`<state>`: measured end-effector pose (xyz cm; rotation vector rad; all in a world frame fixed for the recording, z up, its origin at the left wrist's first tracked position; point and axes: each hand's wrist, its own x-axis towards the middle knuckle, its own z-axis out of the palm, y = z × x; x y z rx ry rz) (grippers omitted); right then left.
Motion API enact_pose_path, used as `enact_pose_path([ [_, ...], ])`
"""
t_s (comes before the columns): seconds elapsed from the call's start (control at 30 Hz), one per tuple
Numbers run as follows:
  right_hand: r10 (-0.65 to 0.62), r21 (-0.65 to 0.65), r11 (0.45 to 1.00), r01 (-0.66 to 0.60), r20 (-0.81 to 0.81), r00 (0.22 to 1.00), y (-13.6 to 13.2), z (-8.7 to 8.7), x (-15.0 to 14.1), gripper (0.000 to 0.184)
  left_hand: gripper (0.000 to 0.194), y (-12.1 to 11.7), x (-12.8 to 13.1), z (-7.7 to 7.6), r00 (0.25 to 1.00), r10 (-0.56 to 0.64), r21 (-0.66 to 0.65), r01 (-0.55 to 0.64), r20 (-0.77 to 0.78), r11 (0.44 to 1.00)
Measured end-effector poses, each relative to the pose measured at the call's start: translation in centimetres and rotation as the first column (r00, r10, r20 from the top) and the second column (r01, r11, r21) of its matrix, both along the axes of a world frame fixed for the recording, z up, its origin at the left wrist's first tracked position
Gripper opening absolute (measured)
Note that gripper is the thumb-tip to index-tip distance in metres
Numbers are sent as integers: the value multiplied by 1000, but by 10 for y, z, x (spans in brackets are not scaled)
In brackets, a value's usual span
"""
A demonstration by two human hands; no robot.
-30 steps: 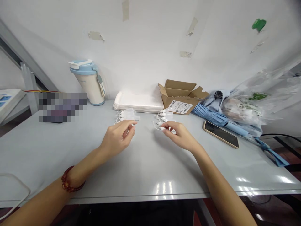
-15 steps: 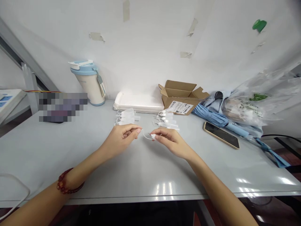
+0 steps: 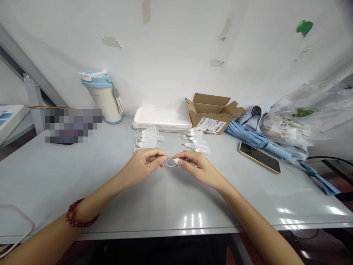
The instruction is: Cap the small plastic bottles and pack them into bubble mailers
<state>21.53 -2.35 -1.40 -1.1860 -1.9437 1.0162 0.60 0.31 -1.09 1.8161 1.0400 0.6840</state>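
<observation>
My right hand [image 3: 194, 163] pinches a small white nozzle cap [image 3: 176, 161] between thumb and fingertips. From it a thin white strap [image 3: 168, 165] curves in a loop toward my left hand [image 3: 150, 162]. The left thumb and forefinger are pinched together at the loop's far end, hiding the tip there. A fine dark line, like a needle, runs between the cap and the left fingertips. Beyond my hands lie two groups of small translucent white bottles with looped caps: the left group [image 3: 149, 138] and the right group [image 3: 197, 140].
Behind the bottles are a stack of white trays [image 3: 165, 119] and an open cardboard box [image 3: 211, 117]. A cream tumbler [image 3: 106, 103] stands left. To the right lie a phone [image 3: 259, 157], a folded blue umbrella [image 3: 248, 134] and a clear plastic bag [image 3: 292, 125].
My hands have come slightly closer together. The cap has shifted a little left, and the strap now bows into a tighter loop between my fingers.
</observation>
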Motion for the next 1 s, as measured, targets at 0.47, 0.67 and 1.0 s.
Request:
enact_pose_path([
  [0.47, 25, -31, 999, -25, 0, 1000, -1, 2, -1, 24, 24, -1, 1, 0, 999, -24, 0, 24, -25, 1000],
  [0.67, 11, -27, 1000, -11, -3, 1000, -1, 4, -2, 20, 25, -3, 1, -2, 999, -18, 9, 19, -38, 1000],
  [1.0, -63, -49, 997, 57, -119, 991, -4, -4, -7, 15, 23, -6, 5, -2, 999, 49, 16, -49, -10, 999],
])
